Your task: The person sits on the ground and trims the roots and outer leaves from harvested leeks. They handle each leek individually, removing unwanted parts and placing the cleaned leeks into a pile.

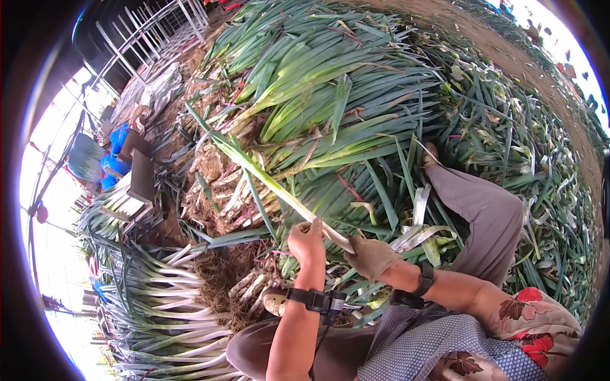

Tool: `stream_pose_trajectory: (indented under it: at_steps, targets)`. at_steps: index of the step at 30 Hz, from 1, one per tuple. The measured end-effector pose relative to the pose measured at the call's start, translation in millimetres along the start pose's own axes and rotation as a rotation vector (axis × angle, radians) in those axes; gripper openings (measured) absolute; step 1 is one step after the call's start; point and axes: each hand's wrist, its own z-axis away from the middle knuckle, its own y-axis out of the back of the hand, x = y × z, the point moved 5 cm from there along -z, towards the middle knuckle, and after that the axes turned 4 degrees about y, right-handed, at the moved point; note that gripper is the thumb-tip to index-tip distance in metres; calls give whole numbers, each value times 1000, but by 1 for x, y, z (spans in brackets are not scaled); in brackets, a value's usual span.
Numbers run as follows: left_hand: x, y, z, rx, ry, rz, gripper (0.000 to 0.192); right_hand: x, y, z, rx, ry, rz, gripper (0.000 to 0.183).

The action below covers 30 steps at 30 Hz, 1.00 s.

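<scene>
My right hand [371,257], in a tan work glove, is closed round the root end of a long green onion [286,195]. Its white stem runs up and to the left to green leaves. My left hand [306,242], bare, pinches at the stem's side a little above the glove, with thumb and forefinger together; whether it grips the stem itself or a peeled layer cannot be told. The onion's root tip is hidden by the glove. Stripped pale leaves [421,238] lie just beyond the right hand.
A big heap of unpeeled green onions [343,95] lies ahead, roots to the left. Peeled ones [186,305] lie in a row at lower left. Discarded leaves [533,162] are piled at the right, around my leg. Further left are a crate [142,178] of onions and a metal frame [143,38].
</scene>
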Motion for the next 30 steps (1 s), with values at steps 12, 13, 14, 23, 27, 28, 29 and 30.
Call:
stream_pose_trajectory:
  at_steps: [12,13,14,23,27,28,29,30]
  targets:
    - [47,-59,79,-701,-301,-11,12,34,-33,-10,301,626,-114,26]
    - [56,-64,99,-844,-301,78,12,47,-39,-6,350,749,-158,26]
    - [59,-60,109,-878,-251,-5,13,54,-45,-6,293,742,-251,26]
    - [23,30,-5,-18,123,350,30,-9,9,14,-415,-440,-1261,48]
    - [21,18,-29,-140,134,471,30,-21,8,29,-524,-415,-1428,49]
    - [17,17,-34,-171,121,446,30,-22,5,30,-544,-435,-1495,46]
    - [6,17,-41,-171,67,464,30,-21,0,31,-563,-454,-1562,43]
    - [-7,13,-48,-180,11,487,29,-23,1,29,-608,-323,-1715,43]
